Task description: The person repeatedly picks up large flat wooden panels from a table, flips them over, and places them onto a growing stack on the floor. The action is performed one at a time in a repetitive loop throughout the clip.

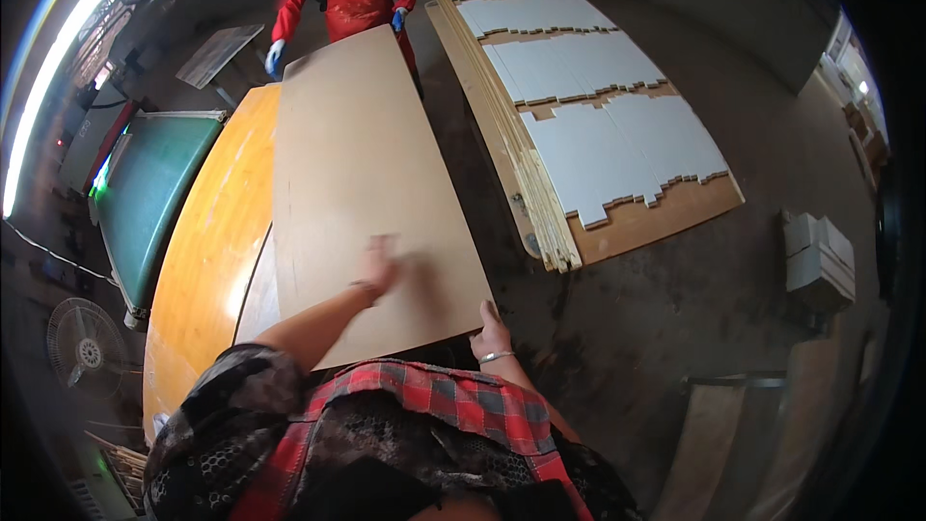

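Observation:
A large thin brown board [362, 164] stretches away from my body, its near part over the orange table. My left hand [383, 267] hovers over the near half of the board, slightly blurred. Its fingers look stretched out and hold nothing, and a shadow lies on the board beside it. At the near right corner, my right hand [491, 334] grips the board's edge with the thumb up; the fingers beneath are hidden. Across from me, a person in a red apron [357, 8] stands at the far end, one blue-gloved hand [398, 19] at the far right corner.
An orange table [207, 241] and a green-topped conveyor [159, 174] lie on the left, near a fan [89, 354]. To the right stands a stack of boards with white panels [598, 140] on top. White boxes [818, 260] sit farther right.

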Action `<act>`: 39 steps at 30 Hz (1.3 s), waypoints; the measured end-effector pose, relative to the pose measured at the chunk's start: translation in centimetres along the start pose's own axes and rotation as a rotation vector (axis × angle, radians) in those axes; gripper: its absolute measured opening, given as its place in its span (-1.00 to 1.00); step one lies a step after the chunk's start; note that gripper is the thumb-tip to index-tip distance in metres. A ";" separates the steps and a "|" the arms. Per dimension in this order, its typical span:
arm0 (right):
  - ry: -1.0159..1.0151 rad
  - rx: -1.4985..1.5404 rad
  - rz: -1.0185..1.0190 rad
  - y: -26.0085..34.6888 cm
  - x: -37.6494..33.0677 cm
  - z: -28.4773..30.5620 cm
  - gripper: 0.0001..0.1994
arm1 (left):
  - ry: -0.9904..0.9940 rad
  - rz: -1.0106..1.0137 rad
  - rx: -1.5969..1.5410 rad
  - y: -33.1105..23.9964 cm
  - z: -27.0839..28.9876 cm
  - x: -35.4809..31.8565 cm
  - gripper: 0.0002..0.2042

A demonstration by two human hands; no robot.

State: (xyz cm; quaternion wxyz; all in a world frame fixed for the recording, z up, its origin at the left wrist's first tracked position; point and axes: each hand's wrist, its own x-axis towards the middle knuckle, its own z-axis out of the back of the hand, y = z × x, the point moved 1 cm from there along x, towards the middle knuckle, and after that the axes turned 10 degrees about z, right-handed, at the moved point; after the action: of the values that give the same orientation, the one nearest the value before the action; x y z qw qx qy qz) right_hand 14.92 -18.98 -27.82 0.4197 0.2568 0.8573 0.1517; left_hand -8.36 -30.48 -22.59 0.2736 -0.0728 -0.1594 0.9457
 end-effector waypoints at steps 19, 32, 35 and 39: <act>0.468 -0.317 0.385 19.3 -7.0 -10.6 -0.73 | 0.146 0.845 -1.046 10.2 14.0 -8.7 -0.39; 0.343 -0.384 0.264 52.3 2.7 -0.2 -0.66 | 0.199 0.624 -1.039 -22.2 7.9 0.4 -0.59; 0.246 -0.472 0.181 56.3 3.5 1.9 -0.67 | 0.201 0.611 -0.704 -23.2 3.9 1.7 -0.50; 0.410 -1.172 -0.119 60.2 5.9 7.0 -0.56 | 0.089 0.258 0.087 -24.8 1.8 3.0 -0.44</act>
State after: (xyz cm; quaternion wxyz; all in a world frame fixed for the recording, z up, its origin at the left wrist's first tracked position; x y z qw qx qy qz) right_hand 36.30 34.17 -7.25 0.3253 -0.0987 0.7076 0.6195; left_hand 0.92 -9.50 -12.63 0.1593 -0.1228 -0.0953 0.9749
